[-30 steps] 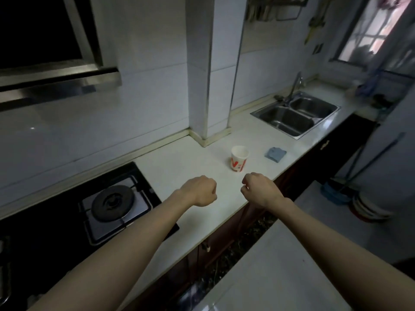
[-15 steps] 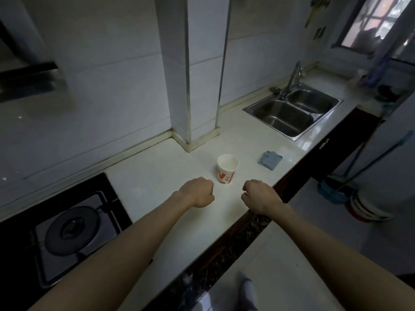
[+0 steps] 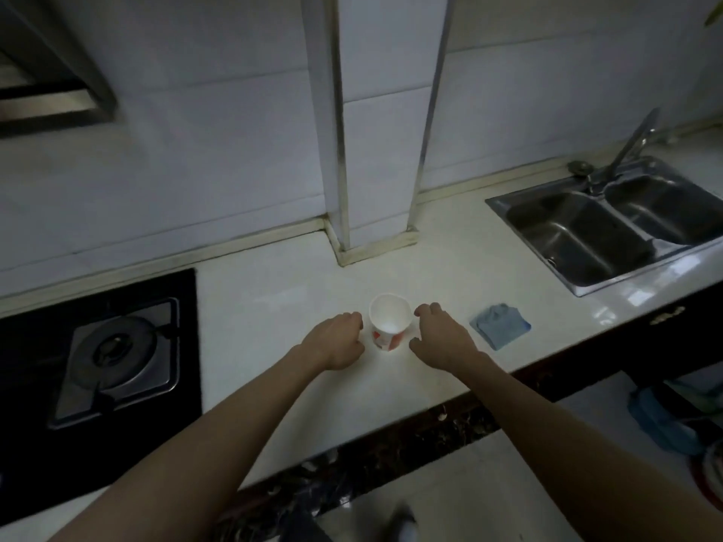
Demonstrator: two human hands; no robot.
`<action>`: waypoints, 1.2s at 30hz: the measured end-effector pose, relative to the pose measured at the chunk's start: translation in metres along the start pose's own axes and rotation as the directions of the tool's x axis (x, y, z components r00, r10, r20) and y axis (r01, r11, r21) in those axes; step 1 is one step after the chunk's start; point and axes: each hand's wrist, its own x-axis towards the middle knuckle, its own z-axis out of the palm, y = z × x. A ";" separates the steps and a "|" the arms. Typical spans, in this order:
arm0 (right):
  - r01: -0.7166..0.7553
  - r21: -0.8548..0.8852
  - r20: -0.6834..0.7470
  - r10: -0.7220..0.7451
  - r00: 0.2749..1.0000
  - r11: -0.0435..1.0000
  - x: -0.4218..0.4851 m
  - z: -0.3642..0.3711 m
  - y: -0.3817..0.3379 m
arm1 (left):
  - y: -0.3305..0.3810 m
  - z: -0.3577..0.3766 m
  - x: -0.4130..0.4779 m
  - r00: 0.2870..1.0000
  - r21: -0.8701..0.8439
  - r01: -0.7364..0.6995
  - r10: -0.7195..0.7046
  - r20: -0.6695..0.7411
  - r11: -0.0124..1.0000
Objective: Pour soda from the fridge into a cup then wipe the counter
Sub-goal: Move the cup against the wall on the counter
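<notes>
A white paper cup (image 3: pixel 389 321) with red print stands upright and empty on the pale counter (image 3: pixel 274 307). My left hand (image 3: pixel 336 342) rests just left of the cup, its fingers curved towards it with a small gap. To the cup's right, my right hand (image 3: pixel 442 338) has its fingers spread, also just short of the cup's wall. Neither hand holds anything. A folded blue cloth (image 3: pixel 500 326) lies on the counter right of my right hand. No soda or fridge is in view.
A gas hob (image 3: pixel 117 357) is set in the counter at the left. A steel double sink (image 3: pixel 587 228) with a tap (image 3: pixel 630 146) is at the right. A tiled pillar (image 3: pixel 375 150) juts out behind the cup. The counter's dark front edge (image 3: pixel 391 451) runs below my arms.
I have stepped closer and now look down on the cup. Both hands moved forward from closed fists in front of the cup, opening on either side of it.
</notes>
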 end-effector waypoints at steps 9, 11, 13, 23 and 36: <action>0.082 0.025 0.092 -0.084 0.992 0.996 0.055 0.013 -0.013 | 0.006 -0.002 0.036 0.989 -0.410 0.143 -0.145 0.027 0.901; 0.097 0.001 0.109 -0.097 0.989 0.995 0.063 0.020 -0.016 | 0.007 0.001 0.044 0.986 -0.487 0.162 -0.155 0.055 0.858; 0.115 -0.022 0.136 -0.111 0.985 0.993 0.067 0.028 -0.017 | 0.005 0.005 0.050 0.985 -0.523 0.168 -0.158 0.064 0.835; 0.174 -0.170 0.188 -0.141 0.972 0.970 0.113 0.011 -0.050 | -0.039 -0.004 0.070 0.957 -0.843 0.229 -0.272 0.103 0.486; 0.406 -0.072 0.142 -0.394 0.908 0.911 0.243 0.001 -0.180 | -0.155 -0.058 0.087 0.857 -0.998 0.018 -0.514 -0.019 0.066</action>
